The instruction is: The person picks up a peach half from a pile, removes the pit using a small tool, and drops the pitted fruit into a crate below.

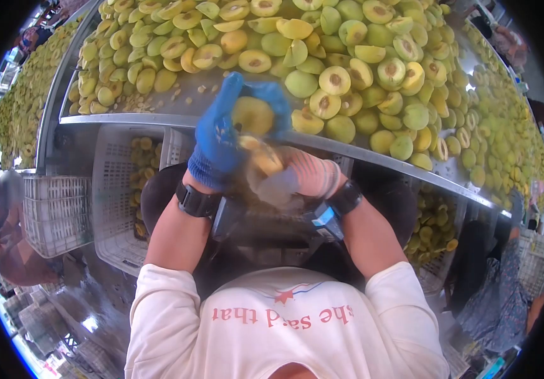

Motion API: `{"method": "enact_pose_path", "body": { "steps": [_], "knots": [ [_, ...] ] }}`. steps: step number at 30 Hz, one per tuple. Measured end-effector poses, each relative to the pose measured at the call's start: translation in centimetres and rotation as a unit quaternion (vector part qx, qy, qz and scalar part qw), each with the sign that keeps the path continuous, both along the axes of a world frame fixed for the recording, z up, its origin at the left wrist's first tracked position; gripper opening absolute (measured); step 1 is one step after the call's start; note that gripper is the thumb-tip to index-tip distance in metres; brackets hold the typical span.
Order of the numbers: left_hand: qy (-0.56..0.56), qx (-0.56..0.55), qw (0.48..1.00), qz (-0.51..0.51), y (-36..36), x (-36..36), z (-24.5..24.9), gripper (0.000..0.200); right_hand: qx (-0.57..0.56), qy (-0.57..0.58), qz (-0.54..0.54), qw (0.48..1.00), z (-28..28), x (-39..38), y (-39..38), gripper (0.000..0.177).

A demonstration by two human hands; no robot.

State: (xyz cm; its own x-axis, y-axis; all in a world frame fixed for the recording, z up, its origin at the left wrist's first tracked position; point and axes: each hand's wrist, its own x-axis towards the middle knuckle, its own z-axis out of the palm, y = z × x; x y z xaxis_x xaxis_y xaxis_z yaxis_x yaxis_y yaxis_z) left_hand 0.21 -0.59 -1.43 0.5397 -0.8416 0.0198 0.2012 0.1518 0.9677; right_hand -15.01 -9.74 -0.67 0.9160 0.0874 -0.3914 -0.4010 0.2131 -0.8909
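My left hand (221, 136), in a blue glove, is curled around a green-yellow fruit half (252, 116) just over the front edge of the metal table. My right hand (297, 177), in a whitish and pink glove, is close beside it, blurred, with its fingers closed at a cut fruit piece (264, 156). Whether a tool is in it cannot be made out. Halved green fruits (335, 81) with brown centres are heaped on the table beyond both hands.
The metal table edge (139, 119) crosses in front of me. Below stand a white crate (117, 189) holding fruit at left and another fruit-filled crate at right (433, 230). Pits (134, 103) lie on the tabletop. Other people sit at far left and right.
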Motion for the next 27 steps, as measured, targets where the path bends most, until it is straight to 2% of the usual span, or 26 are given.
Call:
{"method": "enact_pose_path", "body": {
  "steps": [1,2,4,5,6,7,8,9,11,12,14,17,20,23,26,27],
  "knots": [
    [0.023,-0.001,1.000,0.016,0.1,-0.2,0.3,0.051,-0.076,-0.027,0.009,0.997,0.4,-0.3,-0.2,0.017],
    [0.071,-0.015,0.997,0.002,0.5,-0.3,1.0,0.051,-0.202,-0.065,0.021,0.977,-0.2,-0.8,-0.3,0.019],
    [0.137,-0.050,0.989,-0.008,1.3,0.1,1.5,0.049,-0.438,-0.146,0.040,0.886,-1.9,-1.6,-0.3,0.024],
    [0.155,-0.069,0.986,-0.002,2.2,1.1,0.9,0.048,-0.511,-0.019,0.080,0.855,-1.7,-2.1,-0.2,0.026],
    [0.166,-0.089,0.982,0.007,3.4,2.6,0.7,0.046,-0.575,0.103,0.116,0.804,-1.5,-2.4,0.0,0.028],
    [0.054,-0.091,0.994,0.031,5.3,3.7,1.1,0.044,-0.589,0.123,0.140,0.787,-1.7,-2.8,-0.1,0.031],
    [-0.058,-0.090,0.993,0.055,7.8,4.5,1.6,0.041,-0.585,0.104,0.139,0.792,-1.7,-3.2,-0.2,0.033],
    [-0.182,-0.019,0.980,0.082,10.3,6.4,2.3,0.040,-0.578,0.092,0.139,0.799,-1.2,-2.9,-0.1,0.033],
    [-0.382,0.155,0.896,0.162,14.3,10.2,3.5,0.038,-0.563,0.074,0.135,0.812,-0.2,-2.4,-0.2,0.035],
    [-0.450,0.257,0.831,0.201,15.7,12.1,4.0,0.038,-0.575,0.033,0.117,0.809,-0.7,-2.4,-0.1,0.037],
    [-0.486,0.375,0.730,0.300,15.7,14.6,3.9,0.042,-0.576,-0.011,0.103,0.811,-1.1,-1.8,0.6,0.038],
    [-0.479,0.352,0.777,0.208,10.7,18.3,3.4,0.048,-0.571,-0.042,0.085,0.816,-0.9,-0.8,1.2,0.038],
    [-0.495,0.470,0.723,0.105,4.8,23.5,0.1,0.051,-0.561,-0.037,0.069,0.824,-0.5,-0.1,1.2,0.038],
    [-0.478,0.520,0.696,0.132,2.0,24.8,-1.9,0.053,-0.558,-0.025,0.062,0.827,-1.1,0.3,0.8,0.039],
    [-0.483,0.542,0.680,0.099,1.7,24.9,-1.6,0.054,-0.561,-0.017,0.062,0.825,-0.9,0.6,0.7,0.039],
    [-0.479,0.560,0.669,0.101,1.9,24.8,-1.2,0.048,-0.555,-0.019,0.060,0.829,-0.9,0.6,0.9,0.039]
  ]
}}
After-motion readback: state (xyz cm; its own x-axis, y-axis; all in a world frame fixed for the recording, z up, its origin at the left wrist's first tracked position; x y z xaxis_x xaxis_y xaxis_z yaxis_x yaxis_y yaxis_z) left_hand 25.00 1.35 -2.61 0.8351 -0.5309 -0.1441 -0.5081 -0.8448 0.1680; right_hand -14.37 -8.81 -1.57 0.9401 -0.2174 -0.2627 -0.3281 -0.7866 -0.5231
